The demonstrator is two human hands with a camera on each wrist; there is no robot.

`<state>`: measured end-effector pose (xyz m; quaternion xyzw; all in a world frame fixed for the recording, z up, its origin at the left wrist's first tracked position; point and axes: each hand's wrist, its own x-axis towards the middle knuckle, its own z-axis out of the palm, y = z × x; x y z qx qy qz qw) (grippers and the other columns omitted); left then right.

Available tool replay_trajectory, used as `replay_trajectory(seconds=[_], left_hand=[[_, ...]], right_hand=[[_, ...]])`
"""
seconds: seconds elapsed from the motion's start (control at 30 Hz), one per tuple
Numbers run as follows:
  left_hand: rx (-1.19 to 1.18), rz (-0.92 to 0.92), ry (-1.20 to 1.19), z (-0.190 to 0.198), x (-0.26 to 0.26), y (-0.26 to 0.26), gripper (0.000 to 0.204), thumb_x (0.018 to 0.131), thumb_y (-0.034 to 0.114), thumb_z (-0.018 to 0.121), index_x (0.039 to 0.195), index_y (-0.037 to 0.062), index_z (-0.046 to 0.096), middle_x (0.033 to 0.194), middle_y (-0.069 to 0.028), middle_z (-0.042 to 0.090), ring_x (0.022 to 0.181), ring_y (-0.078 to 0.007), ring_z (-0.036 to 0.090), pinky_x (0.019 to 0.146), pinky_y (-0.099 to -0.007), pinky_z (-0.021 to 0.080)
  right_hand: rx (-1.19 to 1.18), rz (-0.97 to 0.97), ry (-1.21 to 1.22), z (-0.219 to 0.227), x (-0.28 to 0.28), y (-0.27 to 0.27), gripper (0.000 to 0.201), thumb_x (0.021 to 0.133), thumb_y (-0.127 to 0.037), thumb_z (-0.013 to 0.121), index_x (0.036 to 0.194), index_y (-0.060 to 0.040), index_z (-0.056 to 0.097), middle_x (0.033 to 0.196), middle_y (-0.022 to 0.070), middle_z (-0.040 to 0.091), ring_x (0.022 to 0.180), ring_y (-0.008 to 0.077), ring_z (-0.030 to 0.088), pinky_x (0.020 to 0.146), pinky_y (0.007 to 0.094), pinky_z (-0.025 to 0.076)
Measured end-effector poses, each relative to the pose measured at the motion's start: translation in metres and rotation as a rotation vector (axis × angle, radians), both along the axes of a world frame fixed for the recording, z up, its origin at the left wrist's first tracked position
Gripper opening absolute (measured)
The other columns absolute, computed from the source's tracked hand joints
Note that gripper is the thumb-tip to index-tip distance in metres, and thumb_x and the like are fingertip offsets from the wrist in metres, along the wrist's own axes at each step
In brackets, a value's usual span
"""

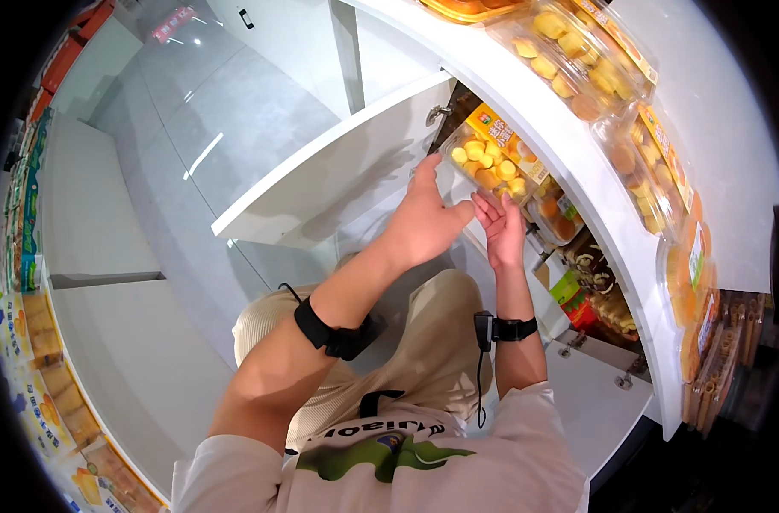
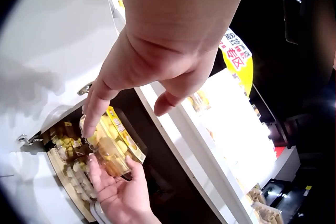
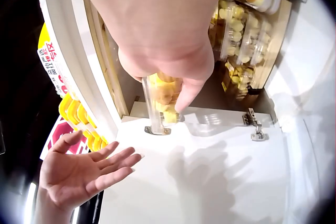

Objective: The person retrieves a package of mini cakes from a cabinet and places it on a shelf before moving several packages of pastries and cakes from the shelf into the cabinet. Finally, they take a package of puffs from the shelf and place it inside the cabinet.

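A clear plastic box of small yellow cakes [image 1: 490, 162] with a yellow printed label is at the opening of a low cupboard. My right hand [image 1: 502, 232] grips its near end, thumb on one side and fingers on the other, as the left wrist view also shows of the box [image 2: 111, 145]. In the right wrist view, the back of the right hand [image 3: 163, 50] hides much of the box. My left hand [image 1: 424, 224] is beside the box with fingers extended. Palm up and fingers spread, the left hand [image 3: 79, 176] holds nothing in the right wrist view.
An open white cupboard door [image 1: 321, 179] stands left of the hands. More packed cakes [image 3: 241, 35] lie inside the cupboard. Above runs a white counter edge [image 1: 612, 231] with clear cake boxes [image 1: 578, 56] on it. Another open door [image 1: 578, 402] is at lower right.
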<state>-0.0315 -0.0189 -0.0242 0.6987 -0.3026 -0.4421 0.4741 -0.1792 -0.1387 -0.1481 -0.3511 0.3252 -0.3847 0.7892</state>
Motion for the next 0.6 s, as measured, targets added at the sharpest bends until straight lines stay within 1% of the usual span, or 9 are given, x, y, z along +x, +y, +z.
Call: replay_trajectory(seconds=[0.07, 0.2, 0.27, 0.33, 0.37, 0.4, 0.5, 0.53, 0.6], left_hand=[[0.004, -0.034, 0.048, 0.003, -0.005, 0.003, 0.086, 0.083, 0.030, 0.065, 0.148, 0.0006, 0.017, 0.147, -0.0286, 0.031, 0.132, -0.0401, 0.040, 0.102, -0.0419, 0.041], [-0.008, -0.096, -0.013, 0.001, -0.010, 0.005, 0.085, 0.084, 0.030, 0.065, 0.148, 0.0013, 0.016, 0.147, -0.0290, 0.030, 0.134, -0.0408, 0.038, 0.103, -0.0421, 0.040], [-0.020, -0.098, -0.017, 0.005, -0.012, 0.005, 0.084, 0.085, 0.029, 0.065, 0.148, 0.0017, 0.016, 0.147, -0.0291, 0.030, 0.134, -0.0408, 0.037, 0.103, -0.0423, 0.039], [-0.005, -0.077, 0.081, 0.013, -0.010, 0.007, 0.083, 0.086, 0.028, 0.064, 0.148, 0.0023, 0.016, 0.147, -0.0290, 0.030, 0.135, -0.0410, 0.037, 0.103, -0.0425, 0.040], [-0.004, -0.086, 0.075, 0.012, -0.009, 0.008, 0.083, 0.086, 0.028, 0.064, 0.148, 0.0023, 0.016, 0.147, -0.0290, 0.030, 0.135, -0.0410, 0.037, 0.103, -0.0425, 0.040], [-0.004, -0.073, 0.077, 0.011, -0.007, 0.008, 0.082, 0.086, 0.028, 0.064, 0.148, 0.0028, 0.016, 0.147, -0.0287, 0.030, 0.134, -0.0407, 0.038, 0.102, -0.0424, 0.041], [-0.011, -0.070, 0.034, 0.000, -0.002, 0.007, 0.081, 0.086, 0.027, 0.065, 0.147, 0.0037, 0.018, 0.146, -0.0279, 0.031, 0.133, -0.0395, 0.039, 0.100, -0.0424, 0.042], [-0.022, -0.057, -0.004, -0.003, 0.000, 0.007, 0.079, 0.086, 0.026, 0.065, 0.147, 0.0041, 0.019, 0.145, -0.0275, 0.032, 0.132, -0.0386, 0.041, 0.100, -0.0424, 0.042], [-0.030, -0.064, 0.021, 0.000, 0.002, 0.011, 0.078, 0.086, 0.025, 0.065, 0.147, 0.0042, 0.020, 0.144, -0.0268, 0.034, 0.130, -0.0378, 0.041, 0.099, -0.0429, 0.042]], right_hand=[[-0.122, -0.035, 0.106, -0.001, 0.004, -0.018, 0.047, 0.096, -0.029, 0.054, 0.126, 0.0057, 0.044, 0.115, 0.0204, 0.060, 0.104, 0.0278, 0.063, 0.090, 0.0377, 0.053], [-0.140, -0.138, 0.204, -0.016, 0.025, -0.052, 0.047, 0.093, -0.024, 0.060, 0.125, 0.0064, 0.044, 0.119, 0.0187, 0.057, 0.104, 0.0268, 0.062, 0.090, 0.0356, 0.054], [-0.128, -0.155, 0.193, -0.029, 0.039, -0.070, 0.054, 0.091, -0.022, 0.064, 0.129, 0.0077, 0.038, 0.121, 0.0183, 0.054, 0.105, 0.0266, 0.061, 0.091, 0.0365, 0.053], [-0.124, -0.284, 0.186, -0.039, 0.059, -0.081, 0.062, 0.090, -0.020, 0.066, 0.131, 0.0101, 0.032, 0.124, 0.0196, 0.051, 0.109, 0.0268, 0.060, 0.094, 0.0377, 0.052], [-0.122, -0.288, 0.112, -0.058, 0.066, -0.094, 0.056, 0.090, -0.017, 0.066, 0.130, 0.0041, 0.033, 0.113, 0.0134, 0.056, 0.101, 0.0210, 0.060, 0.091, 0.0360, 0.053], [-0.120, -0.300, 0.107, -0.068, 0.072, -0.100, 0.056, 0.090, -0.017, 0.066, 0.130, 0.0041, 0.033, 0.113, 0.0134, 0.056, 0.101, 0.0210, 0.060, 0.091, 0.0360, 0.053], [-0.272, -0.300, 0.118, -0.092, 0.090, -0.112, 0.032, 0.092, -0.014, 0.062, 0.118, -0.0093, 0.044, 0.087, 0.0004, 0.056, 0.079, 0.0104, 0.053, 0.075, 0.0297, 0.049], [-0.271, -0.315, 0.113, -0.098, 0.094, -0.119, 0.032, 0.092, -0.014, 0.062, 0.118, -0.0093, 0.044, 0.087, 0.0004, 0.056, 0.079, 0.0104, 0.053, 0.075, 0.0297, 0.049], [-0.106, -0.338, 0.048, -0.112, 0.100, -0.129, 0.033, 0.092, -0.014, 0.063, 0.117, -0.0021, 0.045, 0.109, 0.0085, 0.054, 0.098, 0.0186, 0.058, 0.090, 0.0335, 0.051]])
